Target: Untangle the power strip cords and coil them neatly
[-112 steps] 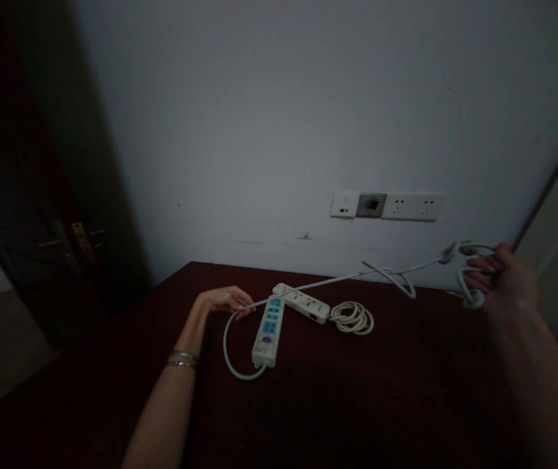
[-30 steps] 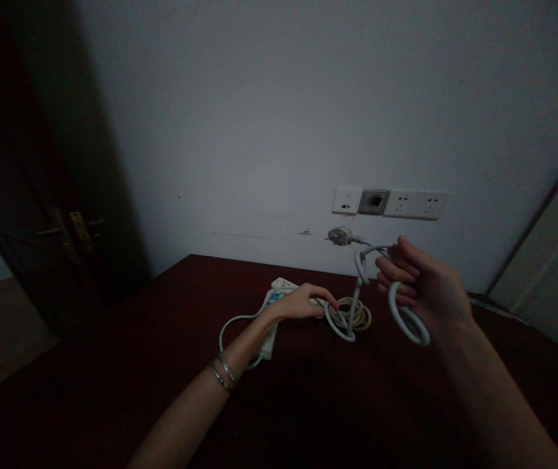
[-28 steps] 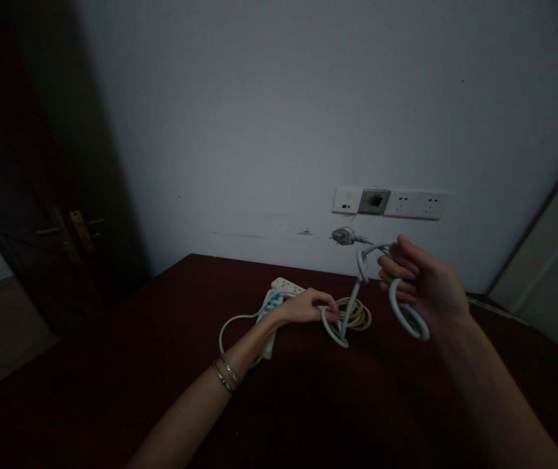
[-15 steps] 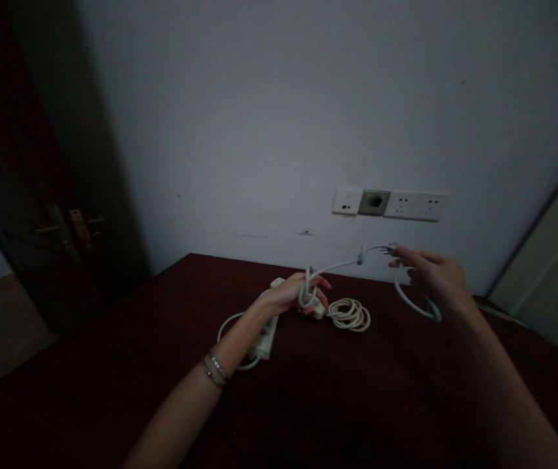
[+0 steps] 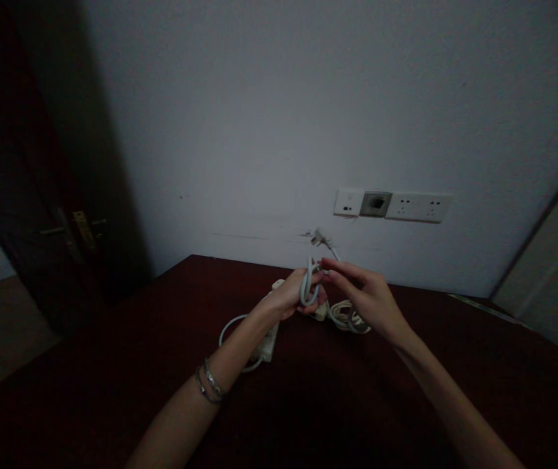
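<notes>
Loops of a white power cord (image 5: 306,292) wrap around the fingers of my left hand (image 5: 291,292), which is closed on them above the table. My right hand (image 5: 364,290) pinches a stretch of the same cord close beside the left fingers. The cord's plug (image 5: 321,236) sticks up behind the right hand, in front of the wall. Beneath my left forearm lies a white power strip (image 5: 269,344), partly hidden, with a curve of cord at its left. A second, cream coiled cord (image 5: 342,316) rests on the table, partly covered by my right hand.
The dark red table (image 5: 185,306) stands against a pale wall (image 5: 259,130). A row of wall sockets (image 5: 415,207) sits above its back edge. At the left is a dark door (image 5: 25,182) with a brass handle; a light-coloured door or panel (image 5: 557,280) is at the right.
My right hand has moved left to my left hand, bringing the cord with it. More cord now loops on the left hand, and the plug has come into sight behind the hands.
</notes>
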A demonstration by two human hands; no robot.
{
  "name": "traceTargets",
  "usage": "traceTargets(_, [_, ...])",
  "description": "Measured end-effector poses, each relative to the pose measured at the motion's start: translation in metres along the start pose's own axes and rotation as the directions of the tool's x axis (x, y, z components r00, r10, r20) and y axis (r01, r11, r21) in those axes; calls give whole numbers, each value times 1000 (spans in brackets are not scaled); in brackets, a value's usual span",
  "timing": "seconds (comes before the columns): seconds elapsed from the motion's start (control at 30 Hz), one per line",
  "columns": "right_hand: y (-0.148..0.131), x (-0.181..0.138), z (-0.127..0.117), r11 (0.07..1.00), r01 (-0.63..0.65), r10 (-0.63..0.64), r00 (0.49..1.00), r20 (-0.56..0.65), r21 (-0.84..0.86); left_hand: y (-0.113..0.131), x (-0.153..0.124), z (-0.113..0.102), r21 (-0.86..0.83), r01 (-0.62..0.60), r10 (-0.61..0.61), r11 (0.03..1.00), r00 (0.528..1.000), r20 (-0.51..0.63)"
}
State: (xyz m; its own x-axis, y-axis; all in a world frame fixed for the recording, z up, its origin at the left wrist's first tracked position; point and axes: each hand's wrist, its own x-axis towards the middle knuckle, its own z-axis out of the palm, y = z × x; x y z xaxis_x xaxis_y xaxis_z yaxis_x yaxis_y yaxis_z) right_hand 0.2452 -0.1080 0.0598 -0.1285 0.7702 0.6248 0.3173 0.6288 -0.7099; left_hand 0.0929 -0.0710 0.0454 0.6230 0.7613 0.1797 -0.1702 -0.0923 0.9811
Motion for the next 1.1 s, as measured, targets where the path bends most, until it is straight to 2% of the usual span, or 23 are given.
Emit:
traceTargets(0.1, [10,-1,8,998,49,-49,999,3,-28,-2,-1,0,-3,42,-42,999,999,11])
traceTargets(0.23, [23,0,10,997,49,-48,999,18,-67,-8,-1,3,-4,83,-83,997,994,68])
traceTargets(0.37, [29,3,1,984,62,-53,997,60,-164,-12,4,1,41,153,-157,987,974,162])
traceTargets(0.43, [29,4,-9,971,90,-79,995,60,-223,-11,7,-5,72,190,-200,979,965,170])
traceTargets(0.53, [29,7,-25,942,68,-81,996,-27,-330,-7,12,-16,145,195,-204,970,978,46])
traceTargets(0.67, [40,11,-39,913,-44,-13,990,-137,-406,-6,16,-19,343,51,0,938,989,-148])
traceTargets(0.73, [51,13,-42,914,-94,27,985,-173,-394,-7,15,-13,471,-14,121,882,973,-197])
traceTargets(0.83, [70,14,-47,921,-223,152,960,-234,-319,-9,10,3,681,-74,239,729,959,-151])
traceTargets(1.0, [90,12,-59,871,-484,457,861,-225,-82,-16,-1,27,896,-66,227,439,973,-40])
traceTargets(1.07, [94,11,-66,858,-513,495,841,-220,-29,-17,-4,34,926,-43,211,376,977,-40])
traceTargets(1.1, [96,10,-70,859,-512,497,838,-224,-12,-16,-5,37,925,-33,207,378,977,-49])
